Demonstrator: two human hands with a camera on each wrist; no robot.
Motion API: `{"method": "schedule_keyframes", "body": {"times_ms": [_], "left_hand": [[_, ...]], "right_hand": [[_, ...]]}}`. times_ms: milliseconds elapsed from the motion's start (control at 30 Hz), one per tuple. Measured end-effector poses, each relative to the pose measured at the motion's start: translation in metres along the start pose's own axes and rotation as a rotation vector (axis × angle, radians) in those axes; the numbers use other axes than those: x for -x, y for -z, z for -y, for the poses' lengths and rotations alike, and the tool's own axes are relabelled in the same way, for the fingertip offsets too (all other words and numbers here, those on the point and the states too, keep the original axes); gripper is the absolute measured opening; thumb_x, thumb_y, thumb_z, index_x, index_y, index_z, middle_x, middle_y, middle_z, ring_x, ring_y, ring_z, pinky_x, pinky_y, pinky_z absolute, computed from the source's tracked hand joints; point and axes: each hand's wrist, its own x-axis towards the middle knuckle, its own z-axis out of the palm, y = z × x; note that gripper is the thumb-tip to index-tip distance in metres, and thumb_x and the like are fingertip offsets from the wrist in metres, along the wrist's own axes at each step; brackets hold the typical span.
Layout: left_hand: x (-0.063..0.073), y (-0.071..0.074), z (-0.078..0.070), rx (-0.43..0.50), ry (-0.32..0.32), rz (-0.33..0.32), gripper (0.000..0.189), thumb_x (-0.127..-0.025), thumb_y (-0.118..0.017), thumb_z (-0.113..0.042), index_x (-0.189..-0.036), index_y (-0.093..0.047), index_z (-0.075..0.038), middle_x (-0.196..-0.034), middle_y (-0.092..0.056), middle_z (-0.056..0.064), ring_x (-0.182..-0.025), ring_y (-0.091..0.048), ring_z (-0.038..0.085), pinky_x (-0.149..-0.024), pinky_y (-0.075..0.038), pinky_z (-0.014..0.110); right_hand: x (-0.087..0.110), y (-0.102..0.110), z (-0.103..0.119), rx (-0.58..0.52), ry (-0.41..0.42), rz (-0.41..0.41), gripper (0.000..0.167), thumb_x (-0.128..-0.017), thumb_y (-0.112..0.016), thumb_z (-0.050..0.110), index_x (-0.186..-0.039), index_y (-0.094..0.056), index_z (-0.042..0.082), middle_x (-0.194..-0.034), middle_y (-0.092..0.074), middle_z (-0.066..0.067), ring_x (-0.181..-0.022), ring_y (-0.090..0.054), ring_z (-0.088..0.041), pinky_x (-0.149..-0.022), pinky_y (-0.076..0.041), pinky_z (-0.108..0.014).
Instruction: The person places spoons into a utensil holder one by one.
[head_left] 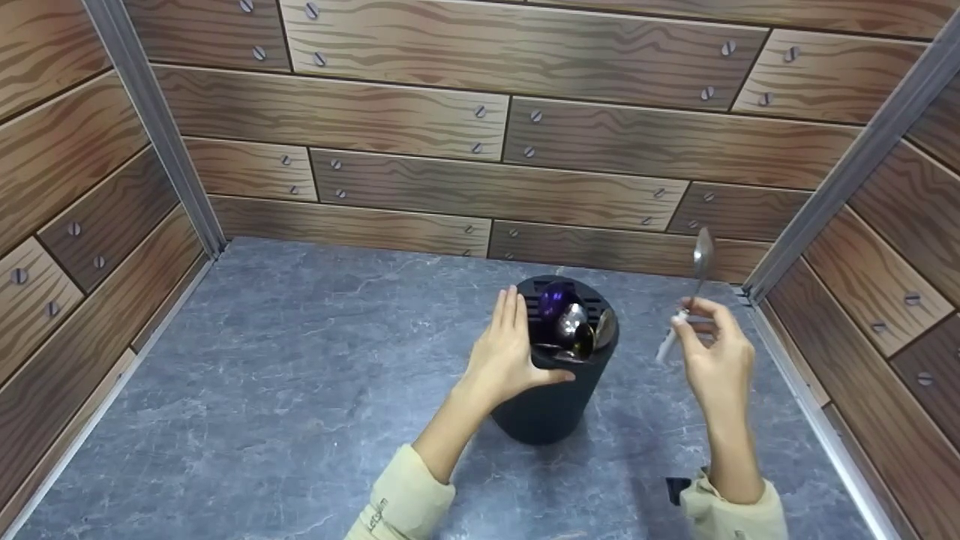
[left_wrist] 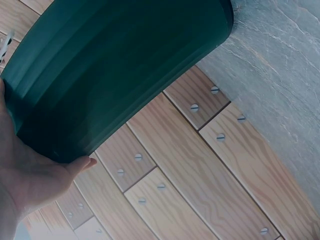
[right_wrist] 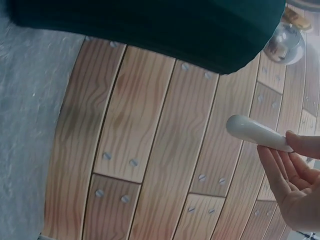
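Observation:
A dark cylindrical utensil holder [head_left: 544,405] with a slotted top stands on the grey surface. Several spoons rest in it, bowls up, among them a purple one [head_left: 553,301] and a silver one [head_left: 572,321]. My left hand [head_left: 504,360] lies against the holder's upper side, thumb round the front and fingers along the left rim. To the right of the holder, my right hand [head_left: 716,352] pinches a spoon [head_left: 702,259] near the top of its white handle [right_wrist: 257,133]. This spoon is in the air, its metal bowl up and the handle's end pointing down.
Wood-patterned panels [head_left: 420,124] enclose the back and both sides, joined by grey metal corner strips [head_left: 161,127]. The floor is a grey marbled surface [head_left: 300,375]. A small black object [head_left: 677,490] shows beside the right sleeve [head_left: 739,514].

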Motion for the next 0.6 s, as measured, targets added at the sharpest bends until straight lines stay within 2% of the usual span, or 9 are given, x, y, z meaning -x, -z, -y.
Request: {"method": "schedule_keyframes", "body": {"times_ms": [233,500,600], "left_hand": [[0.000,0.000,0.000,0.006,0.004,0.008,0.123,-0.060,-0.061,-0.076,-0.139,-0.024,0.010,-0.146,-0.019,0.024,-0.135,-0.014,0.031,-0.100,-0.033,0.037],[0.000,0.000,0.000,-0.003,0.000,0.005,0.123,-0.059,-0.061,-0.076,-0.139,-0.025,0.010,-0.146,-0.019,0.024,-0.135,-0.013,0.031,-0.102,-0.030,0.036],[0.000,-0.001,0.000,0.000,0.002,0.003,0.123,-0.059,-0.061,-0.077,-0.139,-0.025,0.010,-0.146,-0.019,0.024,-0.135,-0.014,0.031,-0.102,-0.030,0.036]], "right_hand": [[-0.005,-0.007,0.015,-0.145,0.060,-0.007,0.025,-0.079,-0.065,-0.009,-0.104,-0.059,-0.009,-0.098,-0.064,-0.014,-0.079,-0.058,-0.003,-0.071,-0.049,-0.015],[-0.008,-0.015,0.024,-0.245,0.097,-0.007,0.025,-0.079,-0.066,-0.007,-0.103,-0.060,-0.009,-0.094,-0.064,-0.015,-0.078,-0.060,-0.007,-0.070,-0.050,-0.017],[-0.008,-0.016,0.034,-0.260,0.110,0.003,0.024,-0.080,-0.065,-0.008,-0.102,-0.059,-0.010,-0.093,-0.063,-0.017,-0.078,-0.060,-0.007,-0.070,-0.050,-0.017]]}}
